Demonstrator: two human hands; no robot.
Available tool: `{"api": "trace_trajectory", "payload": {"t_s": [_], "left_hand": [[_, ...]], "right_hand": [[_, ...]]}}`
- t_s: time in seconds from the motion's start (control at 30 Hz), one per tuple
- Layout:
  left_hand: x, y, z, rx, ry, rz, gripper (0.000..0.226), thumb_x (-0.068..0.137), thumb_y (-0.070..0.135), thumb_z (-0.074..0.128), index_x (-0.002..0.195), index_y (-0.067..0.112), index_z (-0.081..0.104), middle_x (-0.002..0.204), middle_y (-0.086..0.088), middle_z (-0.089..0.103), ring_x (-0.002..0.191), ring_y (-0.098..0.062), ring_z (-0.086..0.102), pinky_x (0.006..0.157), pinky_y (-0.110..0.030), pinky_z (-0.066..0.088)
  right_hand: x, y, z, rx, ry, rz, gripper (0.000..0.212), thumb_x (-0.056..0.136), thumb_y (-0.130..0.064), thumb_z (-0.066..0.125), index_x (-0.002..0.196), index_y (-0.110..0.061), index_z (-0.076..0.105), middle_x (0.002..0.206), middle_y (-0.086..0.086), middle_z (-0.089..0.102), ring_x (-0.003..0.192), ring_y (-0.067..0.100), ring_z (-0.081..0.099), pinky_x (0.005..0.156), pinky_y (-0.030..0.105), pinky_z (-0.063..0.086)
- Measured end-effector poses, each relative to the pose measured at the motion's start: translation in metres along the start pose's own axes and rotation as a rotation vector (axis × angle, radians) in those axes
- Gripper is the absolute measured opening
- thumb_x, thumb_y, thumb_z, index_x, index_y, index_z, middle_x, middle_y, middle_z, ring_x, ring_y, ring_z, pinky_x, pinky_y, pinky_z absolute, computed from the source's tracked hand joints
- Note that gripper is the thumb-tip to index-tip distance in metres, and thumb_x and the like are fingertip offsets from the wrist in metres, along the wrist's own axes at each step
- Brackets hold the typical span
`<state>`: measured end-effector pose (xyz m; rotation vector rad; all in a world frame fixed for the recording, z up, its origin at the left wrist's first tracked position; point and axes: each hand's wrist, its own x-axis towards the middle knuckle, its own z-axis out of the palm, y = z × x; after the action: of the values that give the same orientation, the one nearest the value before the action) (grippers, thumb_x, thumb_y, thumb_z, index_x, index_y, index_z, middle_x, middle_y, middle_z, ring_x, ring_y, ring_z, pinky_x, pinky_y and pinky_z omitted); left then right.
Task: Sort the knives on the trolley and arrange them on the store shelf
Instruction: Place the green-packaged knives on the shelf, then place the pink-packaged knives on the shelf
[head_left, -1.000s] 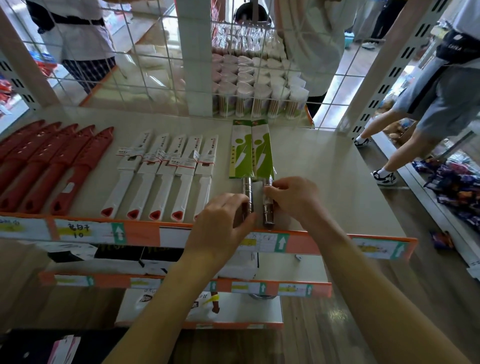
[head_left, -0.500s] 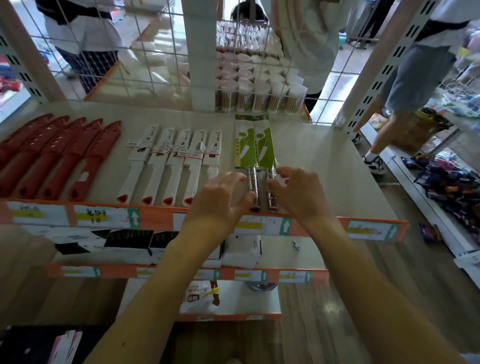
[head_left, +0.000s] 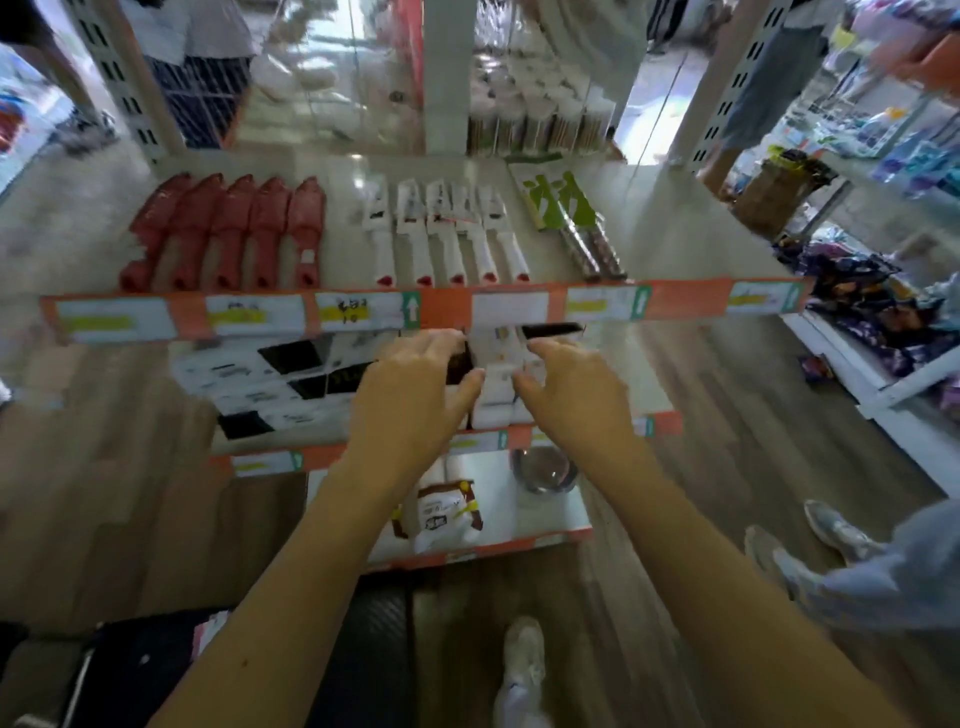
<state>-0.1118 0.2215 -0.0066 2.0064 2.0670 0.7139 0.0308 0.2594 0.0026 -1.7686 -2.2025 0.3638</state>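
On the top shelf (head_left: 675, 208) lie three groups of knives: several red-sheathed knives (head_left: 228, 234) at the left, several white-handled knives (head_left: 441, 234) in the middle, and two metal-handled knives in green sleeves (head_left: 571, 218) at the right, lying askew. My left hand (head_left: 415, 395) and my right hand (head_left: 571, 400) hover below the shelf's front edge, fingers loosely spread, holding nothing. Both hands are in front of white boxes (head_left: 498, 379) on the second shelf. The frame is blurred by motion.
Orange price strips (head_left: 447, 312) run along the shelf fronts. A lower shelf carries a white packet (head_left: 447, 512) and a steel bowl (head_left: 543, 470). Toothpick jars (head_left: 535, 124) stand behind a wire grid. People stand behind and to the right. Dark trolley parts (head_left: 156, 670) sit at bottom left.
Both hands have let go of the metal handles of the green-sleeved knives and drawn back below the shelf edge. The view tilted downward, and the green-sleeved pair now lies slanted.
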Motion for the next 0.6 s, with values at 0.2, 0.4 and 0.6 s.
{"api": "trace_trajectory", "payload": {"t_s": [0.2, 0.4, 0.6], "left_hand": [[-0.082, -0.076, 0.023, 0.104, -0.228, -0.094, 0.05, 0.093, 0.038, 0.048, 0.137, 0.014, 0.043, 0.144, -0.007, 0.042, 0.134, -0.025, 0.035, 0.106, -0.038, 0.031], [-0.163, -0.13, 0.05, 0.145, -0.368, -0.202, 0.053, 0.094, 0.04, 0.045, 0.14, 0.015, 0.038, 0.15, -0.009, 0.032, 0.14, -0.027, 0.026, 0.106, -0.045, 0.031], [-0.246, -0.171, 0.063, 0.202, -0.512, -0.406, 0.062, 0.097, 0.043, 0.037, 0.148, 0.016, 0.017, 0.157, -0.005, 0.013, 0.144, -0.028, 0.009, 0.112, -0.046, 0.02]], "right_hand": [[-0.079, -0.033, 0.077, 0.045, -0.248, 0.103, 0.044, 0.095, -0.027, 0.049, 0.136, -0.011, 0.046, 0.14, 0.01, 0.047, 0.124, 0.026, 0.047, 0.099, 0.033, 0.038], [-0.145, -0.048, 0.137, 0.003, -0.384, 0.095, 0.041, 0.095, -0.025, 0.046, 0.135, -0.013, 0.045, 0.14, 0.006, 0.045, 0.127, 0.022, 0.043, 0.099, 0.032, 0.038], [-0.196, -0.048, 0.177, -0.032, -0.463, 0.01, 0.04, 0.094, -0.025, 0.049, 0.133, -0.013, 0.047, 0.138, 0.006, 0.047, 0.125, 0.021, 0.044, 0.097, 0.032, 0.042]]}}
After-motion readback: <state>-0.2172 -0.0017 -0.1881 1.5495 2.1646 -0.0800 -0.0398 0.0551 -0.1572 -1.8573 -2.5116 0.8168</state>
